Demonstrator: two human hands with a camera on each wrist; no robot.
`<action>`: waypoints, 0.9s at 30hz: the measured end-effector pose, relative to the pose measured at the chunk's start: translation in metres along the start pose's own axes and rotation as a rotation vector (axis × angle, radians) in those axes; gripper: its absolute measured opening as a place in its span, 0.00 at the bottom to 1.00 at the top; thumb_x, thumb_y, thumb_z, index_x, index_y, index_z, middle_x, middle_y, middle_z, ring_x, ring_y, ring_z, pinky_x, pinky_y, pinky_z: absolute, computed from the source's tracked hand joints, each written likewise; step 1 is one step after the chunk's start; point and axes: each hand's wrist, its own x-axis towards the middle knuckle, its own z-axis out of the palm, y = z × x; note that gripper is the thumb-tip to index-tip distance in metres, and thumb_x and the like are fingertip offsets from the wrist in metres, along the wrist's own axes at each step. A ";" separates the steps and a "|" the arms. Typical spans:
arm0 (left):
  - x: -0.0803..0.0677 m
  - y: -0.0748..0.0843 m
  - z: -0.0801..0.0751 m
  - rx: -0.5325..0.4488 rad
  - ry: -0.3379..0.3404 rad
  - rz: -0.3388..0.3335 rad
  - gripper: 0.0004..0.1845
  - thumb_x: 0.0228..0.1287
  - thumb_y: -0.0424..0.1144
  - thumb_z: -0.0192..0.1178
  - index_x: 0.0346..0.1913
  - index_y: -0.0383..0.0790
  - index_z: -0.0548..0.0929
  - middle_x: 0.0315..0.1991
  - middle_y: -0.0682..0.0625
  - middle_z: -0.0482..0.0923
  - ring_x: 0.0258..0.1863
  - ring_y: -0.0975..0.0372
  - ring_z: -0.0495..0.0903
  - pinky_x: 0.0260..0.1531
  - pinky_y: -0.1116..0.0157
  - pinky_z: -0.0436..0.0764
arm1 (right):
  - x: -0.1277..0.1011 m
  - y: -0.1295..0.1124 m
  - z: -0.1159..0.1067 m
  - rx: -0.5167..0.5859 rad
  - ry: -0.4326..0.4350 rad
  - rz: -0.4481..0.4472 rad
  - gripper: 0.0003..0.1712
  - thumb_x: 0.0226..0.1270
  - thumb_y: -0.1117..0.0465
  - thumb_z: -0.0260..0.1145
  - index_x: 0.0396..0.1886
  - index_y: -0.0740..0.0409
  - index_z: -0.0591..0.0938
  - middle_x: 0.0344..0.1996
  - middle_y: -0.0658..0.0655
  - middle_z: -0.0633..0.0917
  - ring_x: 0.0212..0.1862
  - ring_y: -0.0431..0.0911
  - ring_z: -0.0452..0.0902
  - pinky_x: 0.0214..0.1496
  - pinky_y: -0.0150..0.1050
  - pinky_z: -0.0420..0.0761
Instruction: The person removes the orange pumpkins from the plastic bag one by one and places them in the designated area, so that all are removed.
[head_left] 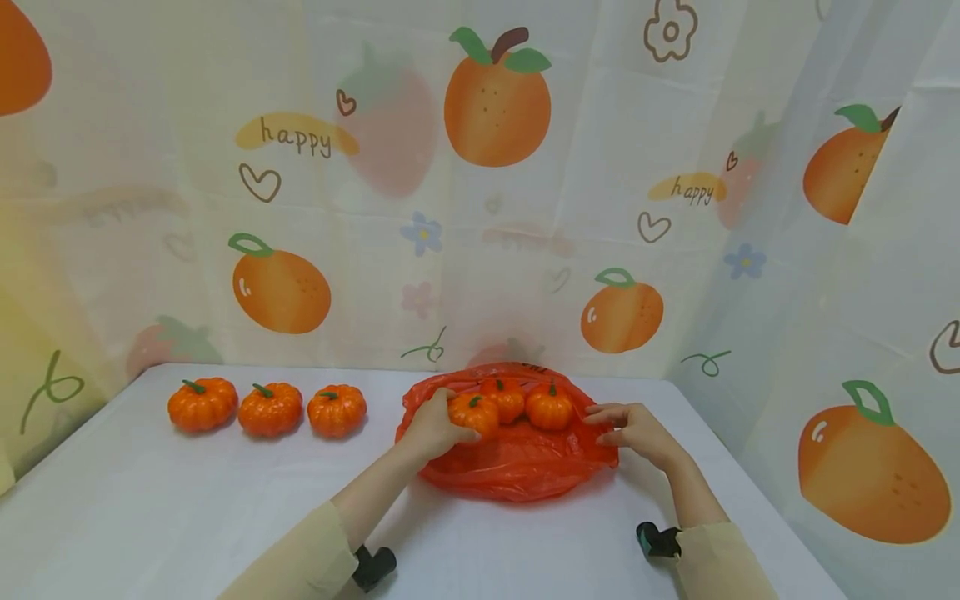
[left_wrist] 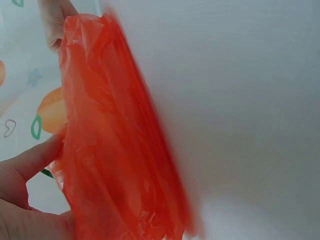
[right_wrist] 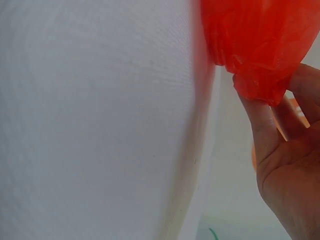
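A red plastic bag (head_left: 517, 479) lies spread open on the table with three small orange pumpkins in its mouth. At the bag's left side, my left hand (head_left: 435, 427) grips the nearest pumpkin (head_left: 480, 415), thumb in front and fingers behind. The other two, a rear pumpkin (head_left: 510, 402) and a right pumpkin (head_left: 550, 408), sit beside it. My right hand (head_left: 633, 429) holds the bag's right edge; in the right wrist view its thumb and fingers (right_wrist: 260, 120) pinch the film from both sides. The bag wall (left_wrist: 110, 130) hides the pumpkins from the left wrist view.
Left of the bag, three more pumpkins stand in a row on the white table (head_left: 187, 500): a left one (head_left: 202, 406), a middle one (head_left: 271, 410) and a right one (head_left: 337, 411). A fruit-printed curtain (head_left: 495, 233) hangs behind the table and along its sides.
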 end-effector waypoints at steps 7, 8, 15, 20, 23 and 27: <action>-0.007 0.003 -0.007 0.008 -0.007 0.041 0.41 0.53 0.39 0.74 0.69 0.38 0.65 0.65 0.41 0.71 0.62 0.47 0.70 0.62 0.44 0.77 | 0.001 0.002 0.000 0.009 0.006 0.020 0.20 0.60 0.69 0.62 0.52 0.62 0.86 0.65 0.66 0.78 0.70 0.66 0.65 0.54 0.44 0.86; -0.007 0.003 -0.008 0.011 -0.005 0.047 0.41 0.53 0.39 0.74 0.68 0.38 0.66 0.65 0.41 0.71 0.62 0.47 0.70 0.62 0.44 0.77 | 0.001 0.002 0.000 0.010 0.007 0.019 0.20 0.60 0.69 0.62 0.52 0.62 0.86 0.64 0.66 0.78 0.70 0.66 0.65 0.54 0.44 0.86; -0.008 -0.001 -0.016 0.010 -0.007 0.107 0.39 0.51 0.38 0.75 0.66 0.38 0.69 0.65 0.40 0.72 0.63 0.47 0.72 0.64 0.44 0.75 | 0.000 0.000 0.000 0.024 -0.004 -0.001 0.20 0.60 0.69 0.62 0.53 0.63 0.85 0.65 0.67 0.77 0.69 0.66 0.66 0.53 0.43 0.86; -0.011 -0.001 -0.023 -0.024 -0.028 0.109 0.38 0.49 0.38 0.75 0.65 0.43 0.71 0.65 0.41 0.72 0.64 0.47 0.71 0.63 0.44 0.76 | 0.001 0.002 -0.001 0.012 -0.003 -0.007 0.20 0.61 0.69 0.62 0.53 0.63 0.85 0.64 0.67 0.78 0.69 0.66 0.66 0.52 0.40 0.86; -0.013 -0.002 -0.029 -0.036 -0.035 0.120 0.38 0.48 0.39 0.76 0.65 0.44 0.72 0.65 0.41 0.73 0.64 0.47 0.71 0.64 0.45 0.76 | 0.001 0.001 -0.001 0.015 -0.003 -0.004 0.19 0.61 0.69 0.62 0.53 0.63 0.85 0.65 0.67 0.78 0.69 0.66 0.66 0.52 0.40 0.86; -0.014 -0.005 -0.036 -0.040 -0.045 0.130 0.39 0.47 0.40 0.77 0.65 0.46 0.72 0.64 0.42 0.74 0.63 0.48 0.72 0.63 0.46 0.77 | -0.001 0.000 -0.001 0.023 -0.007 -0.009 0.19 0.61 0.69 0.62 0.53 0.63 0.85 0.65 0.67 0.77 0.69 0.66 0.66 0.53 0.43 0.86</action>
